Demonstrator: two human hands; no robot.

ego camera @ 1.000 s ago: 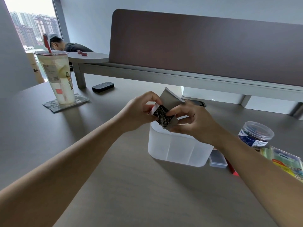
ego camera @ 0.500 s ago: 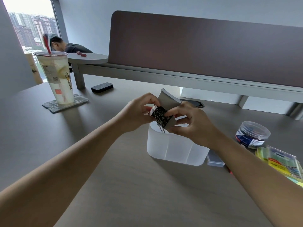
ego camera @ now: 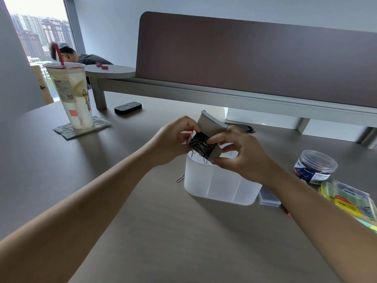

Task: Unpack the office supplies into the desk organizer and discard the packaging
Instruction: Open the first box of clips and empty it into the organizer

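While both hands are tipping the small cardboard box (ego camera: 212, 139) over the translucent desk organizer (ego camera: 218, 180), which is sitting toward the right side of the desk (ego camera: 153, 231), the pour is likely going best if the open mouth is hanging fully inside the organizer's rim. The left hand (ego camera: 173, 139) is pinching the box's left end, and the right hand (ego camera: 240, 154) is gripping its right side with fingers curled. The tangled paper clips (ego camera: 202, 147) are clumping at the mouth, so gentle shaking probably suits. One loose clip (ego camera: 180, 178) is lying on the desk just beside the organizer's left wall. Which compartment is receiving clips is hidden, and the sticky-note packs (ego camera: 350, 201) at the right edge are being cut off.
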